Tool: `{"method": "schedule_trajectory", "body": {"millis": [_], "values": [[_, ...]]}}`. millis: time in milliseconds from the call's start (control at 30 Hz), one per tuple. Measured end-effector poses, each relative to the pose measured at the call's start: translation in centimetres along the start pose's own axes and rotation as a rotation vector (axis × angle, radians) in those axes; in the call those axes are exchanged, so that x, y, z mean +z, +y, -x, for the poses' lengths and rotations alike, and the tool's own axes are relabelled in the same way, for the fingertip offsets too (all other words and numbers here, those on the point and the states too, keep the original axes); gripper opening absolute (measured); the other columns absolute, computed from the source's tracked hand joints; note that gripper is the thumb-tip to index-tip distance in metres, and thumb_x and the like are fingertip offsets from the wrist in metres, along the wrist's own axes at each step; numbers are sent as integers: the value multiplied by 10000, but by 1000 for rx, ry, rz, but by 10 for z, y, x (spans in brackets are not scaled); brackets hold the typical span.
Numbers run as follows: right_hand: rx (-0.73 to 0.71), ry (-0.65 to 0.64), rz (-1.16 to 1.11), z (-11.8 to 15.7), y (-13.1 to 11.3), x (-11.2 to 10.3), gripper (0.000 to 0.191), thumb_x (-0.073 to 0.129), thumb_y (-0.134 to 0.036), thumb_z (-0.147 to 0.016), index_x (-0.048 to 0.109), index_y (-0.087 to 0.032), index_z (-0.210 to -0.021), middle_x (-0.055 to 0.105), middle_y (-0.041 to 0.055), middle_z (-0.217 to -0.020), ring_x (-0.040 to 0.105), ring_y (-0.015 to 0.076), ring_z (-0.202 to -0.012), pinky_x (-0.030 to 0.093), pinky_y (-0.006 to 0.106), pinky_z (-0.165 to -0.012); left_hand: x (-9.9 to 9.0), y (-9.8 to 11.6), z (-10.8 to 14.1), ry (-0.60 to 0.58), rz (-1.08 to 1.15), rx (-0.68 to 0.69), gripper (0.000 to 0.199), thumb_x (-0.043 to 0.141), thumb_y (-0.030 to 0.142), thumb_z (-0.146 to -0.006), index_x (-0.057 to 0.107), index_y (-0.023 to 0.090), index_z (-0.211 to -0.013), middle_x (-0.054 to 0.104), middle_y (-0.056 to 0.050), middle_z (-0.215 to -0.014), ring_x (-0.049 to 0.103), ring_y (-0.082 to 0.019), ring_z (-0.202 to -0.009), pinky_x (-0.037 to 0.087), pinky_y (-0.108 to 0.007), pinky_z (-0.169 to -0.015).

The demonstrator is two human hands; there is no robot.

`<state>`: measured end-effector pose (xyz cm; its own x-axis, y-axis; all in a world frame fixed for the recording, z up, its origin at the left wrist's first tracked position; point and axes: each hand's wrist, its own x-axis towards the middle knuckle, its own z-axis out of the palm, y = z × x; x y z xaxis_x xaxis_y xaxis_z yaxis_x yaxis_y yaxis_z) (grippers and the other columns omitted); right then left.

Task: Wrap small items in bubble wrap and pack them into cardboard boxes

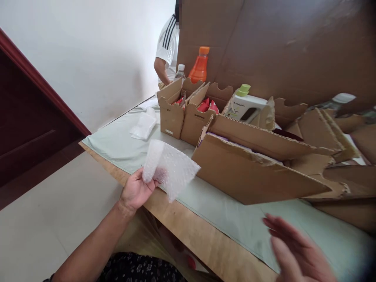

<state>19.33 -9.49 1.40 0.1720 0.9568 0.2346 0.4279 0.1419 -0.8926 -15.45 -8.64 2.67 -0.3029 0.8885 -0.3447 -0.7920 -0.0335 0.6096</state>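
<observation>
My left hand (139, 190) holds a sheet of bubble wrap (173, 168) above the table's front edge, its fingers closed on the folded left end. At the lower right is my right hand (296, 246), slightly blurred, with nothing visible in it and its thumb apart from the fingers. More bubble wrap (145, 124) lies on the pale green cloth (117, 133) behind my left hand. The nearest cardboard box (252, 174) stands between and beyond the two hands.
Cardboard boxes (171, 119) line the table, holding red packets (207, 105) and a white bottle with a green cap (245, 105). An orange bottle (199, 66) and a clear bottle (180, 72) stand behind. A person (168, 47) is at the far end, near a tall cardboard panel (264, 47).
</observation>
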Motion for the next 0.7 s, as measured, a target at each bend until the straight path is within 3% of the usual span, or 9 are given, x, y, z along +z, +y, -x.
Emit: {"method": "schedule_trajectory", "body": {"millis": [100, 133, 267, 333, 433, 500, 567, 633, 700], "values": [[-70, -300, -191, 23, -28, 26, 800, 756, -604, -845, 515, -287, -1538, 613, 151, -1511, 673, 369, -1284, 631, 500, -956, 8, -38, 19, -134, -87, -58, 238, 644, 316, -885, 816, 165, -947, 819, -111, -1017, 760, -286, -982, 603, -438, -930], [-45, -320, -249, 24, -37, 35, 849, 765, -625, -834, 493, -269, -1555, 619, 160, -1504, 686, 350, -1271, 644, 461, -932, 11, -48, 24, -180, -123, -83, 237, 677, 342, -883, 815, 166, -962, 815, -108, -1025, 756, -289, -997, 595, -433, -947], [140, -190, -241, 7, -59, 50, 460, 736, -541, -900, 734, -202, -1212, 805, 107, -1087, 775, 230, -907, 649, 336, -762, 11, -66, 30, -239, -319, -134, 231, 753, 377, -873, 797, 164, -949, 798, -106, -1027, 743, -266, -989, 581, -389, -920], [85, -81, -146, -3, -64, 40, 293, 703, -474, -937, 775, -205, -1029, 801, 57, -905, 743, 185, -757, 621, 296, -682, 7, -57, 26, -145, -404, -13, 273, 755, 404, -875, 784, 175, -1021, 786, -101, -1081, 732, -245, -992, 576, -375, -900], [-157, 2, 76, -12, -78, 21, 190, 686, -376, -951, 783, -232, -1030, 803, 28, -916, 743, 166, -766, 609, 276, -710, 11, -29, 25, -49, -531, 344, 352, 733, 456, -895, 754, 228, -1162, 745, -84, -1246, 674, -261, -1201, 517, -416, -1060], [-321, -94, 212, -17, -94, 15, 154, 674, -316, -958, 780, -235, -1035, 810, 24, -932, 753, 162, -786, 610, 269, -739, 29, -10, 35, -145, -672, 545, 452, 790, 441, -845, 731, 268, -1258, 684, -71, -1396, 554, -303, -1402, 391, -464, -1217], [-470, -231, 276, -22, -112, 15, 143, 660, -283, -970, 777, -228, -1030, 814, 26, -922, 758, 160, -786, 607, 266, -750, 58, 3, 48, -312, -806, 610, 685, 937, 338, -655, 722, 287, -1303, 624, -65, -1493, 425, -362, -1518, 264, -494, -1300], [-586, -315, 292, -27, -131, 16, 141, 658, -285, -981, 779, -229, -1027, 813, 24, -908, 755, 155, -774, 601, 266, -763, 88, 6, 54, -445, -860, 530, 769, 988, 220, -507, 757, 280, -1238, 656, -80, -1442, 418, -409, -1511, 249, -525, -1301], [-624, -330, 275, -30, -144, 6, 136, 681, -333, -974, 787, -252, -1004, 805, 14, -878, 740, 149, -735, 593, 262, -737, 108, 1, 51, -624, -962, 418, 546, 932, 181, -562, 804, 273, -1085, 762, -64, -1203, 600, -382, -1310, 346, -528, -1238]]}}
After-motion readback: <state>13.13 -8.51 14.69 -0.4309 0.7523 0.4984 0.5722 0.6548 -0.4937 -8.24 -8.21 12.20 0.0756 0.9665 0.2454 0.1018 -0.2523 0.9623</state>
